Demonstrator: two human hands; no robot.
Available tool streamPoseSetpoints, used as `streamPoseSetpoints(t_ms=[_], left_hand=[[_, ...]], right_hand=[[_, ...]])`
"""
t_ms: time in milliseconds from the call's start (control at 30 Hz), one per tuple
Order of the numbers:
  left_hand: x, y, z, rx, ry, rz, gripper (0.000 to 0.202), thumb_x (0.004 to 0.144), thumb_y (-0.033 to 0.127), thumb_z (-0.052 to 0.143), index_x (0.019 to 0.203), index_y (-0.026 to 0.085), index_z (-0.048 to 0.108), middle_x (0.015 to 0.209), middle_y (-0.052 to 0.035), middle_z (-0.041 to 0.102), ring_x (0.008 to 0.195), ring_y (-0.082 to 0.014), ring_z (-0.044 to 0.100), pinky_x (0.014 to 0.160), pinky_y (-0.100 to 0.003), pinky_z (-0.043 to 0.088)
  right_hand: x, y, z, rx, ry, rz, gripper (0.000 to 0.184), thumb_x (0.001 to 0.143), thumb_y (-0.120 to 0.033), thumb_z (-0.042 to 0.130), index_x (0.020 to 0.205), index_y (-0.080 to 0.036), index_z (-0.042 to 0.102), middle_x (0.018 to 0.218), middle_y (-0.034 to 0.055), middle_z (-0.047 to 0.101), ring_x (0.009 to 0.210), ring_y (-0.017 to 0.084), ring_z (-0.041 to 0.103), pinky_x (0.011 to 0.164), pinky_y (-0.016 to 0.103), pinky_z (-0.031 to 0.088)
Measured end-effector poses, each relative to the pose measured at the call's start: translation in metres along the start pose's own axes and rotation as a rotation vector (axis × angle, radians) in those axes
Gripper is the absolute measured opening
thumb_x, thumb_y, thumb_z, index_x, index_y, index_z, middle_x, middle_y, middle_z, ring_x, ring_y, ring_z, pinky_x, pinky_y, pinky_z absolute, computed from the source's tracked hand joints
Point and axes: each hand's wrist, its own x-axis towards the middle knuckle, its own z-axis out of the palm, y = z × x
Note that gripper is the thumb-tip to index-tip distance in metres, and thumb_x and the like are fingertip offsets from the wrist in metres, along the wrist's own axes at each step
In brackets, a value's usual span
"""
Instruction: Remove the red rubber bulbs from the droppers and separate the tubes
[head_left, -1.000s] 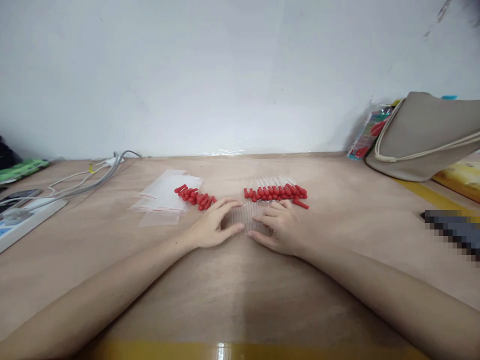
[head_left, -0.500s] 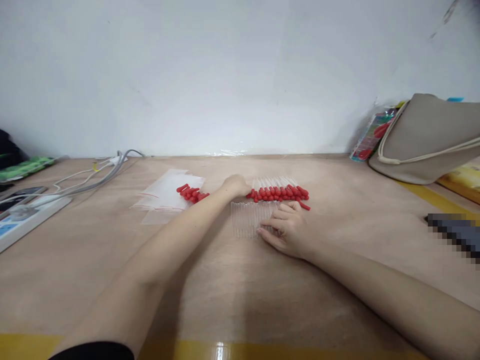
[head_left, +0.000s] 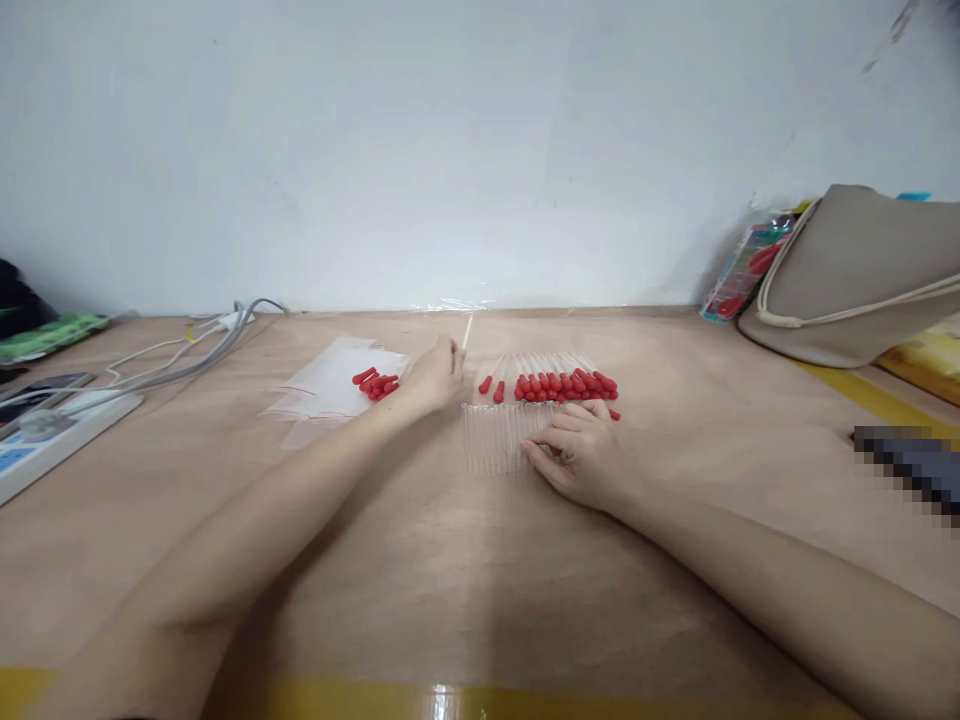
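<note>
Left hand [head_left: 433,378] pinches one thin clear glass tube [head_left: 466,332] near loose red rubber caps [head_left: 377,383]. Right hand [head_left: 581,455], loosely curled, grips nothing and rests on bare clear tubes [head_left: 491,438]. Behind these, red-capped droppers [head_left: 562,383] lie finished; many tubes are uncapped.

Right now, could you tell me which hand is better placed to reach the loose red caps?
Probably the left hand: it hovers right beside the red caps, though its fingers pinch a clear tube. The right hand rests on the tube row, farther off.
</note>
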Motion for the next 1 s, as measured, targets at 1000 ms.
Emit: streamPoseSetpoints(t_ms=[1000], left_hand=[[-0.094, -0.021, 0.020, 0.073, 0.206, 0.890, 0.018, 0.086, 0.021, 0.051, 0.104, 0.019, 0.053, 0.089, -0.0061, 0.060, 0.077, -0.0157, 0.053, 0.070, -0.029, 0.047]], right_hand=[[-0.005, -0.003, 0.023, 0.194, 0.010, -0.209, 0.021, 0.087, -0.021, 0.047, 0.102, -0.018, 0.060, 0.096, 0.0069, 0.067, 0.090, 0.016, 0.062, 0.085, 0.033, 0.050]])
